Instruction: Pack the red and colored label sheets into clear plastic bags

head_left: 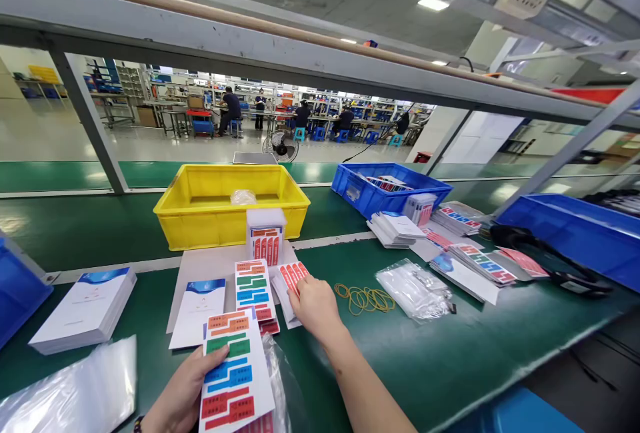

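My left hand (187, 380) is closed on a white sheet with orange, green, blue and red labels (233, 373), thumb on top. A clear bag and a red-printed sheet show partly beneath it. My right hand (314, 303) has its fingers on a red label sheet (293, 278), which tops a small white stack. Between the hands lies a pile of multicoloured label sheets (253, 290). Left of that pile is a white booklet with a blue top (199, 310). Behind, a stack of red label cards (266, 243) stands upright against the yellow bin (230, 223).
Booklets (83, 310) and clear bags (75, 386) are at the left. Rubber bands (367, 300) and small plastic bags (417, 290) lie right of my right hand. Blue bins (373, 196) and more label stacks are farther right. A metal shelf frame crosses above.
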Motion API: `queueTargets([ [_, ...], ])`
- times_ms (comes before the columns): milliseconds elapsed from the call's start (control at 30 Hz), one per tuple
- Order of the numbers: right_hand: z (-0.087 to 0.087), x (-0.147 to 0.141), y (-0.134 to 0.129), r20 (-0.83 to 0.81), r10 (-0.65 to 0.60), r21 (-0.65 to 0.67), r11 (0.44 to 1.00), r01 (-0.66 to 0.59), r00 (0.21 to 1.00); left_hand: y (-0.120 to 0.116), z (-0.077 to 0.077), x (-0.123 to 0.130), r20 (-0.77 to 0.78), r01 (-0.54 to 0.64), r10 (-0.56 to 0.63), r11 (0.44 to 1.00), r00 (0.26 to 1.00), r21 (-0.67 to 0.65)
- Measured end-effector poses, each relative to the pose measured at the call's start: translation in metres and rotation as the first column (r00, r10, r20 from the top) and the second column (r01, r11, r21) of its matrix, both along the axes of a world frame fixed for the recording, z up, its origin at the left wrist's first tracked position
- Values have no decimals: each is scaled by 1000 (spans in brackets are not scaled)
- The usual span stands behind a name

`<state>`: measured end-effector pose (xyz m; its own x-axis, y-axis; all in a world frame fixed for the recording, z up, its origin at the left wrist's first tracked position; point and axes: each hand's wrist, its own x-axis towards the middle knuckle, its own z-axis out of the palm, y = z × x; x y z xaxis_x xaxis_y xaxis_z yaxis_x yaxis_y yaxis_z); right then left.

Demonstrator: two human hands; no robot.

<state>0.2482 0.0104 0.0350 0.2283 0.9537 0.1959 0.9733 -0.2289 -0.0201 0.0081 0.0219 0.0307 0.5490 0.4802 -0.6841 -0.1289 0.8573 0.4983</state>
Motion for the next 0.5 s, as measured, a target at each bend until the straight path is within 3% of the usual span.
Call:
queueTargets([
  [500, -1, 5, -5, -42, 52, -36, 998, -54, 998, 3, -17, -1, -10, -5, 6, 1000, 1000, 30],
])
